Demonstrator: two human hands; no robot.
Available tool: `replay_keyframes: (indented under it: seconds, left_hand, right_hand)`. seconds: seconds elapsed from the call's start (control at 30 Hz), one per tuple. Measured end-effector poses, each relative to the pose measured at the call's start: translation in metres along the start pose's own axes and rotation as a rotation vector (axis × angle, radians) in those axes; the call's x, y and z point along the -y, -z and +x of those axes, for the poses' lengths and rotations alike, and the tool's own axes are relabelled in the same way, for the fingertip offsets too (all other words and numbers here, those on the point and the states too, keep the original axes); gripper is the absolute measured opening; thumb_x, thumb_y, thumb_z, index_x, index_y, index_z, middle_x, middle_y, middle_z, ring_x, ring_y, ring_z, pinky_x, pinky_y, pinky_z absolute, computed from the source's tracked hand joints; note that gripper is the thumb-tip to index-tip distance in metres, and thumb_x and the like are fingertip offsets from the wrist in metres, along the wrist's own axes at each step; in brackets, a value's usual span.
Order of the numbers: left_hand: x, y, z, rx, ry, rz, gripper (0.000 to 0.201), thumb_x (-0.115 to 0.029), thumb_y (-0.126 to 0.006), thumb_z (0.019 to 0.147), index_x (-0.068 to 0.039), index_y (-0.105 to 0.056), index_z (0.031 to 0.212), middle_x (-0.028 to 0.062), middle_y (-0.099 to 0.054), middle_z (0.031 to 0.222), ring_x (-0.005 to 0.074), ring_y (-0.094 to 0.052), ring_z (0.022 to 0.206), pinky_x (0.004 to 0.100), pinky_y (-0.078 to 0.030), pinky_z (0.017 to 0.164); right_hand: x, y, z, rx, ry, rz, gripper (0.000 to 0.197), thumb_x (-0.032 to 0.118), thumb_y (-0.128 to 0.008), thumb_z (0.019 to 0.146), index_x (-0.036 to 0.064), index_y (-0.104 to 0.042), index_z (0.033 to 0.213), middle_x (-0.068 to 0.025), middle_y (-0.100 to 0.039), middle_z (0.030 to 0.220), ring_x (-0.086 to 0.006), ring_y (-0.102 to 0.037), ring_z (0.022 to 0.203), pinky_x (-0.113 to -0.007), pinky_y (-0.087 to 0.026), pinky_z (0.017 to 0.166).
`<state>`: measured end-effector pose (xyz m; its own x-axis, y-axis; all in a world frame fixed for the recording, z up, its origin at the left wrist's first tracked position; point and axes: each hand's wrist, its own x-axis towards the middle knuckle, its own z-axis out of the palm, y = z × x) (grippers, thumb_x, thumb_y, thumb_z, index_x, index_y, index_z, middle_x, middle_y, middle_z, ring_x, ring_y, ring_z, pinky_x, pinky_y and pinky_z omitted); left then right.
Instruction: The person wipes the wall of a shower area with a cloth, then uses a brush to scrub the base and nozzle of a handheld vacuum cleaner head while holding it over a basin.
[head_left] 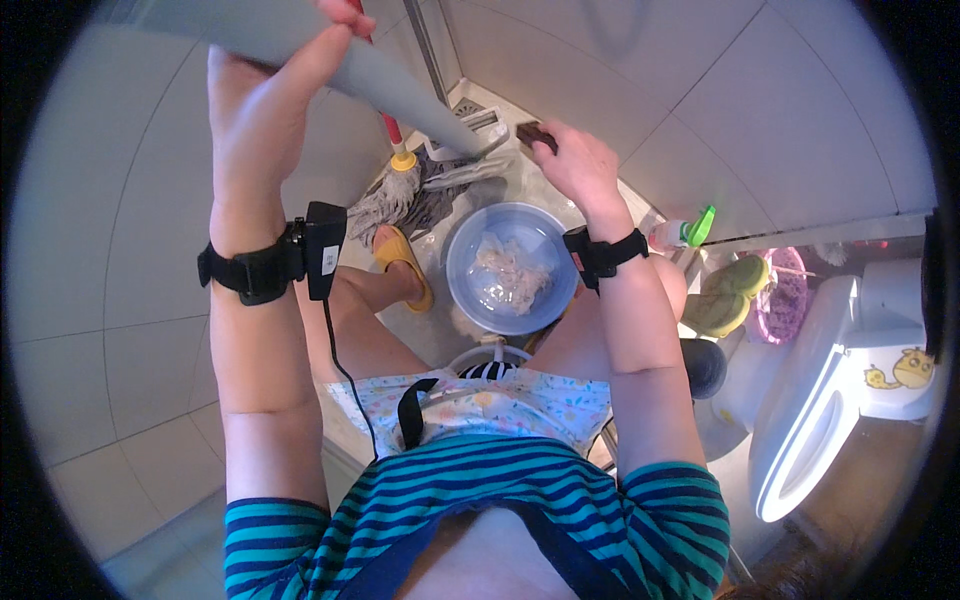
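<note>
My left hand (270, 115), raised at the upper left, grips a long, smooth grey-blue slab-like piece (390, 90); its kind is unclear. The piece slants from the top left down toward the floor. Fingers of my right hand (582, 168) close round a dark brown block (536, 137) that looks like a scrub brush, though its underside is hidden. Between my legs, a round light-blue basin (463, 300) holds water and a soaked whitish cloth (512, 278). The right hand is beyond the basin, at its upper right.
A mop (402, 168) with a red handle leans at the left, near a white plastic frame (497, 120) in the corner. My foot wears a yellow slipper (398, 247). To the right are a green-topped spray bottle (690, 230), green slippers (730, 297) and a toilet (810, 400). Tiled walls enclose the space.
</note>
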<state>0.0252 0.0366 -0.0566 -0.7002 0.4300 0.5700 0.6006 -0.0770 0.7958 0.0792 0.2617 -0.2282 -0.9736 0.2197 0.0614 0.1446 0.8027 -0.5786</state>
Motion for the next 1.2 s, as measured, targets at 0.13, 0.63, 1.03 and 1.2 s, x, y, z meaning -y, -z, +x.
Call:
replay_keyframes:
  seconds: [0.13, 0.63, 1.03, 1.2]
  left_hand:
    - [0.005, -0.032, -0.028, -0.567, -0.113, -0.058, 0.033, -0.011, -0.066, 0.074, -0.002, -0.045, 0.098, 0.0057, -0.053, 0.091, 0.0108, -0.049, 0.080, 0.0252, -0.040, 0.072]
    - [0.019, -0.026, -0.058, -0.530, 0.044, -0.193, 0.012, -0.008, -0.051, 0.077, -0.005, -0.041, 0.084, 0.0081, -0.047, 0.071, 0.0182, -0.046, 0.067, 0.0353, -0.042, 0.068]
    - [0.023, -0.004, -0.058, -0.230, 0.117, -0.262, 0.016, -0.017, -0.050, 0.073, -0.008, -0.039, 0.080, 0.0063, -0.042, 0.068, 0.0183, -0.040, 0.065, 0.0359, -0.034, 0.066]
    - [0.029, -0.001, -0.054, -0.089, 0.090, -0.367, 0.021, -0.012, -0.058, 0.070, -0.005, -0.040, 0.079, 0.0086, -0.047, 0.067, 0.0171, -0.045, 0.064, 0.0319, -0.040, 0.065]
  right_hand:
    - [-0.012, -0.014, -0.003, -0.022, -0.007, 0.052, 0.033, 0.029, -0.051, 0.077, 0.0163, -0.053, 0.108, -0.0133, -0.061, 0.088, -0.0298, -0.058, 0.083, -0.040, -0.045, 0.072]
    - [-0.015, -0.048, -0.001, 0.065, 0.250, 0.213, 0.042, 0.016, -0.052, 0.075, 0.0199, -0.045, 0.116, -0.0146, -0.054, 0.092, -0.0316, -0.056, 0.080, -0.039, -0.046, 0.072]
    - [-0.004, -0.070, -0.014, 0.089, 0.421, -0.173, 0.034, 0.012, -0.052, 0.075, 0.0192, -0.051, 0.108, -0.0115, -0.053, 0.082, -0.0279, -0.057, 0.067, -0.037, -0.047, 0.060]
    - [0.010, -0.109, 0.039, -0.074, 0.584, -0.152, 0.030, 0.013, -0.052, 0.076, 0.0195, -0.054, 0.105, -0.0100, -0.053, 0.083, -0.0278, -0.057, 0.067, -0.037, -0.047, 0.060]
